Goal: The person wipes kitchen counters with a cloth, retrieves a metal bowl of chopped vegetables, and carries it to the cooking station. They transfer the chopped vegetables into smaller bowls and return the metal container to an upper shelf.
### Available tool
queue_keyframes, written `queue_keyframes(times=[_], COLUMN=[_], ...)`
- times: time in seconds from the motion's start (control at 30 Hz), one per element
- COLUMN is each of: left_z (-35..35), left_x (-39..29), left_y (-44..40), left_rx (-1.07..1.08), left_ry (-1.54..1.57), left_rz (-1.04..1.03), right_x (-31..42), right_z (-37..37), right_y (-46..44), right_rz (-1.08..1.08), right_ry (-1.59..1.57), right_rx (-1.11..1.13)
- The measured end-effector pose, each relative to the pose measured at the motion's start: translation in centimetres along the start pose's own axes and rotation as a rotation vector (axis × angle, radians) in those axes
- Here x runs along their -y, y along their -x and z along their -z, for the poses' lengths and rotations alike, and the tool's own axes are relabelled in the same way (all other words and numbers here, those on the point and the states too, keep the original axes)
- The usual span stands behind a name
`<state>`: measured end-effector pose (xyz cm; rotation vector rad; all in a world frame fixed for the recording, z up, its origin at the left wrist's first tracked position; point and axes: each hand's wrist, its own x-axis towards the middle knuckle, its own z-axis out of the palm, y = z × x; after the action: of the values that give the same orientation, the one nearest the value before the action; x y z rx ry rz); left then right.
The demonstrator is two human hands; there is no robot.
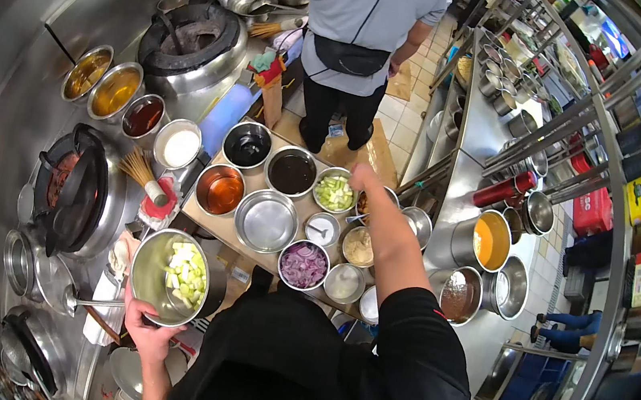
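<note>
My left hand (148, 321) grips the lower rim of a steel pot (214, 281), which is tilted toward me. Chopped pale green vegetable pieces (186, 273) lie inside it. My right hand (361, 176) is stretched forward at the right edge of a bowl of similar chopped green pieces (335, 190). Its fingers look closed, and what they hold, if anything, is too small to make out. Around that bowl stand a pot of dark sauce (292, 170), a bowl of chopped purple onion (303, 266) and a wide steel pan (266, 221).
A co-worker in a grey shirt (357, 11) stands ahead by the stoves. Wok burners (78, 192) line the left side, with a bamboo brush (144, 177) and ladle (100, 303) near the pot. A steel counter (479, 132) with containers runs along the right.
</note>
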<state>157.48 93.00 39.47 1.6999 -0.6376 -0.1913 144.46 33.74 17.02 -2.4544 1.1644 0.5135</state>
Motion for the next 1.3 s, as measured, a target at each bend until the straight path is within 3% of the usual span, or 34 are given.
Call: queue_keyframes(times=[0.3, 0.43, 0.47, 0.5, 0.6, 0.67, 0.73, 0.83, 0.87, 1.03, 1.13, 1.23, 1.3], left_z=[-1.7, -1.6, -1.1, -1.6, 0.4, 1.7, 1.5, 3.3, 4.0, 9.7, 14.0, 19.6, 22.9], left_x=[-2.1, -2.6, -1.6, -2.3, -2.6, -1.2, -2.7, -1.8, -1.7, -1.9, -0.6, 1.8, 4.7], left_y=[4.5, 5.4, 6.0, 6.4, 8.1, 10.1, 10.6, 12.7, 13.3, 18.6, 23.5, 30.3, 35.7], left_rx=[-0.061, -0.131, -0.157, -0.218, -0.064, -0.138, -0.310, -0.277, -0.319, -0.477, -0.603, -0.802, -0.985], left_ry=[0.048, -0.066, -0.103, -0.138, -0.216, -0.140, -0.157, -0.004, 0.016, -0.042, -0.060, -0.053, -0.117], left_rz=[0.028, -0.043, -0.036, -0.027, -0.094, 0.078, -0.065, -0.042, -0.056, -0.128, -0.148, -0.124, -0.079], right_x=[-0.2, -0.1, -1.0, -0.2, 2.7, 1.0, 1.7, 3.0, 3.7, 20.0, 29.9, 37.6, 42.0], right_z=[1.1, 2.9, 2.7, 4.1, 7.9, 7.3, 8.0, 6.9, 7.0, 6.9, 2.7, -3.6, -8.0], right_y=[0.6, 1.2, -0.1, 1.1, 7.8, 6.5, 7.7, 7.4, 6.0, 20.0, 28.1, 36.4, 41.5], right_rz=[0.009, 0.192, 0.338, 0.314, 0.396, 0.559, 0.620, 0.680, 0.725, 0.905, 1.063, 1.249, 1.251], right_ry=[0.015, 0.031, 0.030, 0.045, -0.295, -0.273, -0.380, -0.569, -0.463, -0.413, -0.381, 0.046, 0.190], right_rx=[0.060, -0.041, -0.078, -0.084, -0.179, -0.217, -0.108, -0.051, -0.076, -0.051, 0.144, 0.221, 0.481])
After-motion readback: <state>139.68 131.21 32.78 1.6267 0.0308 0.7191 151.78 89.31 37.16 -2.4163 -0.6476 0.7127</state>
